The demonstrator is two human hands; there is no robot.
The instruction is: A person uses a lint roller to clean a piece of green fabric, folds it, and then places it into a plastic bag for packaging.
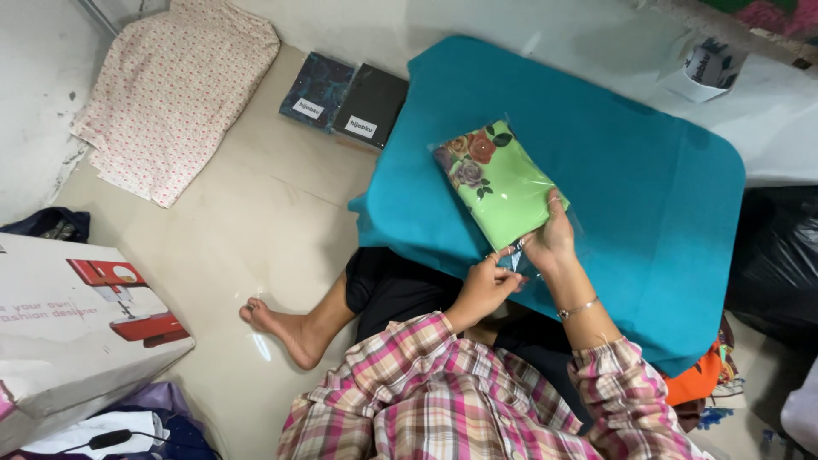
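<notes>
Your fingers pinch the near end of the clear bag [503, 192] holding the green floral cloth [498, 183] — left hand [486, 290] apparently at the flap, right hand [550, 238] gripping its edge — on the teal table [648, 187].

One head-worn view looks steeply down, close over the teal table [648, 196] and floor [256, 221]

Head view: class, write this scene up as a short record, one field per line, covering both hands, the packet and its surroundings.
Left hand: pinches the near end of the clear bag
Right hand: rests on the packet's near edge
Packet: folded green floral cloth in clear plastic
Surface: teal cloth, packet lying on it
Beyond: two dark flat packets on the floor
Left: sewing machine box
</notes>
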